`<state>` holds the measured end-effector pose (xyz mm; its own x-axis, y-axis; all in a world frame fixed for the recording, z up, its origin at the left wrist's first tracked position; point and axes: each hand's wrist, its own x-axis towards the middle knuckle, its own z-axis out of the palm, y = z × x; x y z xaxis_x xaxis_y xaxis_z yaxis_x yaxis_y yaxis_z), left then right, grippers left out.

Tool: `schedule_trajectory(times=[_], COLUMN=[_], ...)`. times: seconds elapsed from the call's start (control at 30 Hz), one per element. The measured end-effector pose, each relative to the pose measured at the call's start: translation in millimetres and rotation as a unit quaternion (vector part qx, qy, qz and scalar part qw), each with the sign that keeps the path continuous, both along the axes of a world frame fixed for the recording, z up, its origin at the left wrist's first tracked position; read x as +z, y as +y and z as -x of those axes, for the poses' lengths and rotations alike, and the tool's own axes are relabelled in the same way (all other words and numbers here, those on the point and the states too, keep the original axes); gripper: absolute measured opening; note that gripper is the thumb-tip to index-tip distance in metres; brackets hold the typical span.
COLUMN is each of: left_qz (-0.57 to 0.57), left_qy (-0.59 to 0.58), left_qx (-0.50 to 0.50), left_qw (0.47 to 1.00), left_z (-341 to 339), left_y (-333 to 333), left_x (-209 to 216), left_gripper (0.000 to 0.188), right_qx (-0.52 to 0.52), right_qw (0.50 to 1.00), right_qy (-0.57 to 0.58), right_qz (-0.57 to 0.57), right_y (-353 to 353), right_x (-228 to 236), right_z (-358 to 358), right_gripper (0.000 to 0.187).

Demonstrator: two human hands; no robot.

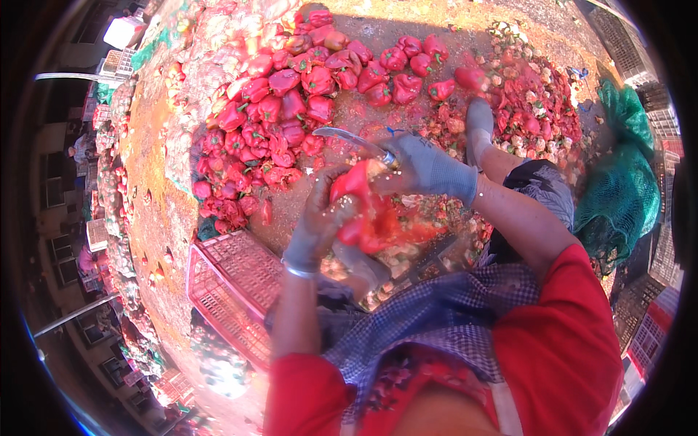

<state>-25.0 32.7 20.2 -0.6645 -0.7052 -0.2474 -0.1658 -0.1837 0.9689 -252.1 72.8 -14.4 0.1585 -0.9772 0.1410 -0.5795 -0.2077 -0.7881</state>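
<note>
My left hand (318,221), in a grey glove, grips a cut red bell pepper (351,182) in front of my body. My right hand (429,171), gloved as well, is closed around the handle of a knife (347,136) with a curved blade that points left above the pepper. The fingers of that hand are close against the pepper's pale core end, and whether they touch it is hard to tell. Pale seeds cling to both gloves. Beneath my hands, red pepper pieces (407,232) are blurred.
A heap of red bell peppers (269,109) spreads ahead and to the left. Pepper cores and scraps (534,94) lie at the far right, beside my foot (478,120). A pink crate (236,272) stands at my left, and a green net bag (625,189) at the right.
</note>
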Motion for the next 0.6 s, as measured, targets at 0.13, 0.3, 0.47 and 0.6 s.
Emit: schedule_trajectory(times=[0.13, 0.3, 0.47, 0.6], left_qz=[0.027, 0.055, 0.066, -0.003], left_qy=[-0.027, -0.094, -0.078, 0.031], left_qx=[0.024, 0.057, 0.088, 0.132], left_qw=[0.999, 0.992, 0.991, 0.991], left_z=[2.0, 3.6, -7.8, -15.3], left_y=[2.2, 6.1, 14.8, 4.0], left_x=[-6.6, -10.1, -25.8, -22.1], left_gripper=[0.055, 0.054, 0.050, 0.054], right_qx=[-0.005, -0.015, -0.085, -0.074], right_qw=[0.999, 0.968, 0.982, 0.983], right_qy=[0.046, 0.249, 0.159, 0.165], right_qz=[0.023, -0.031, -0.056, -0.036], right_y=[-1.4, -1.6, -21.8, -18.0], right_x=[-7.0, 11.1, -2.7, -10.4], right_z=[-4.9, -17.0, 8.7, 12.4], right_gripper=[0.057, 0.047, 0.056, 0.061])
